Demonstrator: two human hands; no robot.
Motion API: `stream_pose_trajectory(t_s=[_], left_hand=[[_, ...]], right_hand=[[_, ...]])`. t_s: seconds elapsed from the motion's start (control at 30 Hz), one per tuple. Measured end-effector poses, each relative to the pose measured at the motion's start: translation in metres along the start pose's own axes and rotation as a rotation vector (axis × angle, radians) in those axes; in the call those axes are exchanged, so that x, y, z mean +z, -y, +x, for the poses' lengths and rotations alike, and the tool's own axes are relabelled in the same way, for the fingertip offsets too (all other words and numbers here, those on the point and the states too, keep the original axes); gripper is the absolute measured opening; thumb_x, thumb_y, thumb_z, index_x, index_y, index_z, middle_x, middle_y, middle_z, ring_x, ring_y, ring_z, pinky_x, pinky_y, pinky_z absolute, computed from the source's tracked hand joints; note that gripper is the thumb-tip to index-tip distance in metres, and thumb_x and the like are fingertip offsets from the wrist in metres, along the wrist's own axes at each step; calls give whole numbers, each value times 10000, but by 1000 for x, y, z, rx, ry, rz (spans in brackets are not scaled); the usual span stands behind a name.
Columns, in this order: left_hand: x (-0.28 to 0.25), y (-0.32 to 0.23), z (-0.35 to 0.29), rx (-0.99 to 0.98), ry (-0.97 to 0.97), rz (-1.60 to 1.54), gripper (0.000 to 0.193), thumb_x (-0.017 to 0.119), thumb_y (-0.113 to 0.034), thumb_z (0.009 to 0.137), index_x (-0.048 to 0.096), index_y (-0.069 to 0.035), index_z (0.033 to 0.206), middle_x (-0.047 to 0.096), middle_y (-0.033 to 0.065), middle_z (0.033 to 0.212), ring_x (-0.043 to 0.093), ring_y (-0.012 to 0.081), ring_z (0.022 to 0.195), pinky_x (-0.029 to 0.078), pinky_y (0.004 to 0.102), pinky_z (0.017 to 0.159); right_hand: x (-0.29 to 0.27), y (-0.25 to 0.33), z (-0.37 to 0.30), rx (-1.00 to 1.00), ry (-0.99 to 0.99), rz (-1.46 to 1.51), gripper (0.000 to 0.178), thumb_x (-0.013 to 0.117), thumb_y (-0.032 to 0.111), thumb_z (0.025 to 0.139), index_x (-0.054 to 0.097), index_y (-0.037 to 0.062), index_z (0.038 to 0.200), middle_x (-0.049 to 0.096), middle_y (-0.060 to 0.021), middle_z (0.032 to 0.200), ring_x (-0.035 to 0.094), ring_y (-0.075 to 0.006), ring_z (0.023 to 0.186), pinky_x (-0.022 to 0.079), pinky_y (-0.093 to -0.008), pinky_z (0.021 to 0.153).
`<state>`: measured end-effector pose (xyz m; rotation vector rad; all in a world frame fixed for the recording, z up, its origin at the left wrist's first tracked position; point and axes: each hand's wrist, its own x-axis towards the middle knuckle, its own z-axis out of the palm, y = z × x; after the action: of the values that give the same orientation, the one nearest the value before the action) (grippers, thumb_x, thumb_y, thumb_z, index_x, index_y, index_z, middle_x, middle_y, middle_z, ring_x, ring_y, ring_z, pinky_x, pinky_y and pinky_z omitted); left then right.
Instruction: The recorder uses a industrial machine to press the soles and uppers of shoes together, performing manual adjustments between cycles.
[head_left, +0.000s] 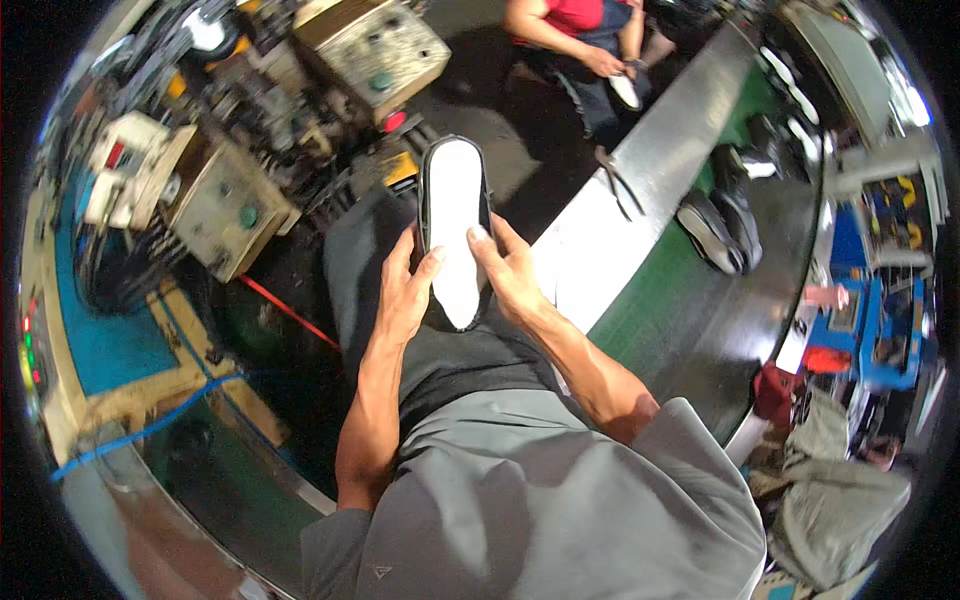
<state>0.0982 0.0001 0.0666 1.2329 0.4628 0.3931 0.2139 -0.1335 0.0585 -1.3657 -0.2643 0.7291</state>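
A black shoe (457,195) is held upside down in front of me above my lap, its flat white underside facing up and its dark edge showing around it. The narrow end points toward me, the broad rounded end away. My left hand (404,290) grips its left side, with the thumb lying on the white face. On the opposite side my right hand (512,275) grips it too, thumb also on the white surface. The fingertips of both hands are hidden behind the shoe.
Right of me, a metal ledge (590,265) carries long-handled pincers (620,185). Beyond it, dark shoes (720,230) lie on a green conveyor belt (650,325). A co-worker in red (580,30) holds another white-bottomed shoe (626,92). Machines with control boxes (225,215) stand at left.
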Motion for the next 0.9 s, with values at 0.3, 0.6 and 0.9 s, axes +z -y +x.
stream_pose_trajectory(t_s=[0.3, 0.6, 0.9], left_hand=[[-65, 3, -97, -129, -14, 324, 696, 521, 40, 935, 443, 41, 1626, 595, 141, 1535, 556, 246, 1423, 411, 375, 1205], [-86, -43, -32, -13, -146, -26, 723, 648, -335, 1097, 377, -6, 1681, 466, 165, 1667, 488, 250, 1474, 337, 370, 1251], [-63, -45, -33, 65, -164, 295, 645, 648, -365, 1109, 490, 23, 1600, 529, 197, 1608, 544, 259, 1422, 458, 385, 1164]], right_hand=[[4, -26, -19, 276, 318, -52, 618, 578, 428, 1151, 601, -109, 1456, 731, -128, 1245, 653, -186, 1124, 535, -340, 991], [28, 6, -32, -130, 532, -610, 688, 609, 429, 1113, 476, -44, 1595, 560, -322, 1545, 539, -406, 1469, 413, -447, 1222], [62, 37, 17, -180, 608, -620, 917, 760, 519, 996, 396, 5, 1663, 528, -323, 1560, 518, -420, 1443, 412, -483, 1212]])
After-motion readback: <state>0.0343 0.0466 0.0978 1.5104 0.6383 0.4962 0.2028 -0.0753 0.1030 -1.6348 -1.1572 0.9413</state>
